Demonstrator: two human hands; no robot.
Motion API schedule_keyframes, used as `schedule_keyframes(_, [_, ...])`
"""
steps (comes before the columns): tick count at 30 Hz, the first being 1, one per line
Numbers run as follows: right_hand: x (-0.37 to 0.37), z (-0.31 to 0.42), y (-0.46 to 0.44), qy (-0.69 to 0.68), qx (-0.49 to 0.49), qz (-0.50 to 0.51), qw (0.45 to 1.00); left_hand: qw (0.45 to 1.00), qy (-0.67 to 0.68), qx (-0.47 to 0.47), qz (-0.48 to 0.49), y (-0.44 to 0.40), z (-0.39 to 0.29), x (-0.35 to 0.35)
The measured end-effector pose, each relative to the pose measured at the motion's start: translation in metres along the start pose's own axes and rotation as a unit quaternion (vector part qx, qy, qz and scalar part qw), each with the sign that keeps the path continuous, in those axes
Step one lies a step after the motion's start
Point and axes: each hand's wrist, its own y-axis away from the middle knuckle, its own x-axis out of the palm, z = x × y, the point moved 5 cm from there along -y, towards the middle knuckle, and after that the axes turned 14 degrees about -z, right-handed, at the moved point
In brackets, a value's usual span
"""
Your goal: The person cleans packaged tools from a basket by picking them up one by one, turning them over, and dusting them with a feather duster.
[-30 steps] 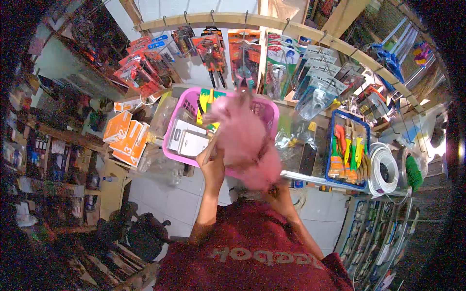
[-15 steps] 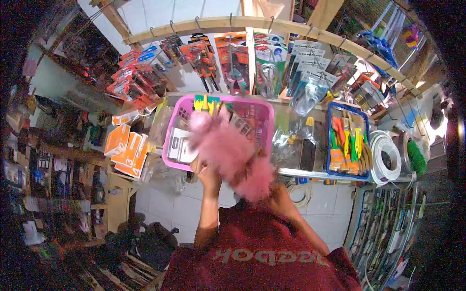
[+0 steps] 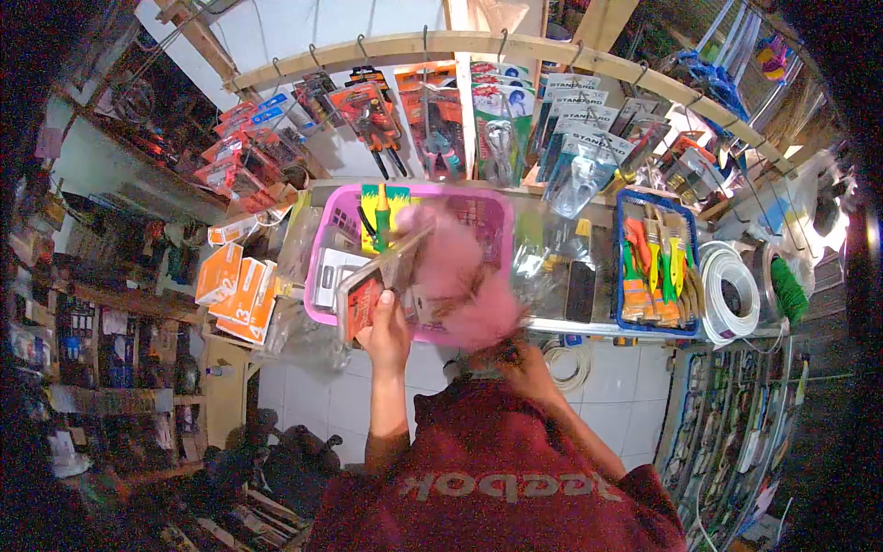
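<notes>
My left hand (image 3: 384,339) grips a flat packaged item (image 3: 361,311) with a red label, holding it tilted over the front left of a pink plastic basket (image 3: 507,230). My right hand (image 3: 528,370) is closed around the handle end of a fluffy pink duster (image 3: 455,271), blurred by motion. The duster's head lies across the basket's middle, beside the package, and hides part of the contents. Inside the basket, a green-and-yellow carded item (image 3: 383,221) and a white pack (image 3: 333,278) show on the left.
Carded tools (image 3: 368,115) hang from a wooden rail (image 3: 469,42) above the counter. Orange boxes (image 3: 241,299) stand left. To the right are a blue basket (image 3: 619,267) of paintbrushes, a white cable coil (image 3: 708,293) and a green brush (image 3: 787,293). A dark phone-like object (image 3: 580,293) lies between the baskets.
The package in my left hand has come into view, raised from the basket. The duster has swung right, uncovering the green-and-yellow item. My right hand stays near its former place.
</notes>
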Motion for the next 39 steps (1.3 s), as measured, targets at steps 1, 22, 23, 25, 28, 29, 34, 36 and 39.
schedule_keyframes(1, [0.001,-0.003,-0.002,-0.010,-0.010,0.002,1.000,1.000,0.002,0.003,0.011,0.000,-0.003,0.004])
schedule_keyframes(22, [-0.087,-0.041,-0.018,0.218,-0.217,-0.062,0.949,0.903,0.215,-0.346,0.138,-0.007,-0.024,0.024])
schedule_keyframes(23, [-0.089,-0.047,-0.019,0.220,-0.226,-0.088,0.945,0.896,0.211,-0.358,0.159,-0.004,-0.024,0.023])
schedule_keyframes(25, [-0.090,-0.053,-0.025,0.221,-0.246,-0.140,0.933,0.904,0.189,-0.359,0.138,-0.001,-0.025,0.021])
schedule_keyframes(28, [-0.080,-0.033,-0.020,0.220,-0.280,0.001,0.935,0.920,0.169,-0.334,0.119,-0.002,-0.030,0.023])
schedule_keyframes(29, [-0.083,-0.034,-0.024,0.232,-0.271,-0.049,0.933,0.925,0.165,-0.323,0.114,-0.002,-0.031,0.023])
schedule_keyframes(34, [-0.081,-0.034,-0.022,0.183,-0.263,-0.053,0.946,0.931,0.158,-0.312,0.102,-0.002,-0.029,0.021])
schedule_keyframes(36, [-0.079,-0.066,-0.027,0.249,-0.165,0.008,0.954,0.930,0.160,-0.314,0.103,-0.001,-0.026,0.021])
schedule_keyframes(39, [-0.087,-0.052,-0.037,0.158,-0.035,-0.129,0.978,0.907,0.200,-0.345,0.134,0.004,-0.022,0.023])
